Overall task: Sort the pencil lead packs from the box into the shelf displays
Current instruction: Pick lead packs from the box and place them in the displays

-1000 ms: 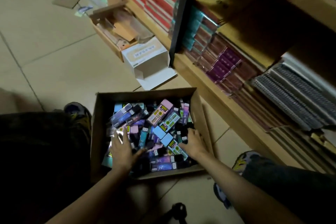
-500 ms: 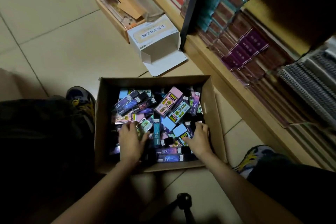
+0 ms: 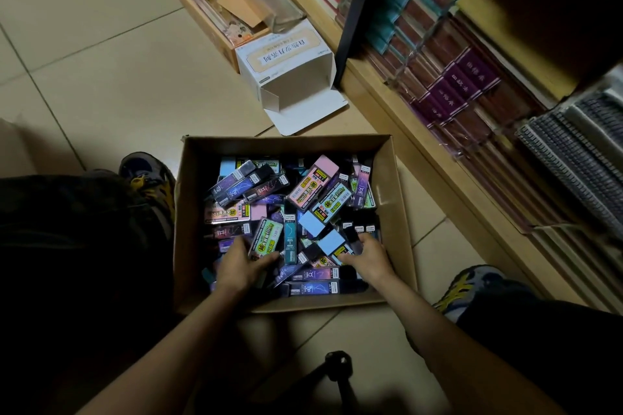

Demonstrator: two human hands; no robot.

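Head view, left hand [image 3: 242, 268] grips green "200" pack [image 3: 267, 239], right hand [image 3: 369, 259] pinches dark pack [image 3: 353, 235], both inside cardboard box [image 3: 395, 212]

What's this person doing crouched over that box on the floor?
A person is rummaging in a brown cardboard box on the tiled floor, full of small colourful pencil lead packs. Both hands are inside: the left hand grips a green-labelled pack, the right hand digs among packs near the right wall; whether it holds one is unclear. The wooden shelf stands just beside the box.
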